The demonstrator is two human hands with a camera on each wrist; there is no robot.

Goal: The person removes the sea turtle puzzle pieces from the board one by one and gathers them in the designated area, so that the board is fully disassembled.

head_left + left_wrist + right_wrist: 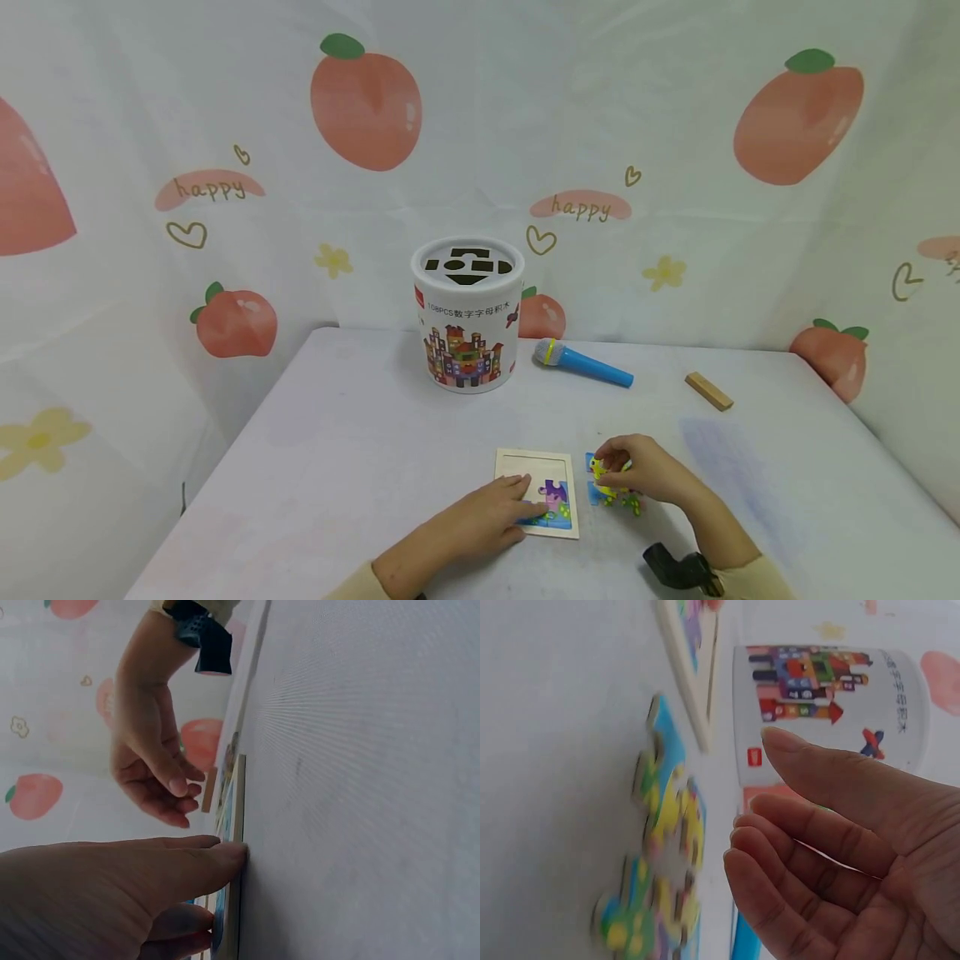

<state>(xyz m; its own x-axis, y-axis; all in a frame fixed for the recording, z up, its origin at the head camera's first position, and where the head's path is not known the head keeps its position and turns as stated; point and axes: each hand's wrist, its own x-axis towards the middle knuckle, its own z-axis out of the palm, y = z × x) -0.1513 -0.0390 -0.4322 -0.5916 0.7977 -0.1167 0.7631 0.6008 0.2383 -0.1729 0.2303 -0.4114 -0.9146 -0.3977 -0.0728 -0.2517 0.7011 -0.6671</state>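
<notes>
Head view: wooden frame [573, 500] on the white tabletop [337, 450], with picture pieces [557, 496] in its lower part and pale backing visible above them. The left hand [487, 521] lies across the frame, fingers extended and slightly spread. The right hand [652, 471] hangs over loose puzzle pieces [603, 493] just right of the frame, its fingers bent toward the thumb. Farther back from where I stand watching are a white bucket [468, 333], a blue toy microphone [592, 367] and a wooden block [708, 392].

Left wrist view: the left thumb [216, 866] touches the frame's edge while other fingers reach over its top; I judge this a steadying touch rather than a clamp. Light, flat pressure should serve best, enough to stop sliding without shifting the seated pieces.

Right wrist view: thumb and fingertips stand apart, nothing between them; the loose puzzle pieces lie close together near the frame's corner. Whether any interlock, I cannot tell. Being thin, each is probably best taken singly by opposite edges, fingertips lowered almost to the tabletop. Matching its picture to its neighbours before lowering it would likely spare nudging them.
</notes>
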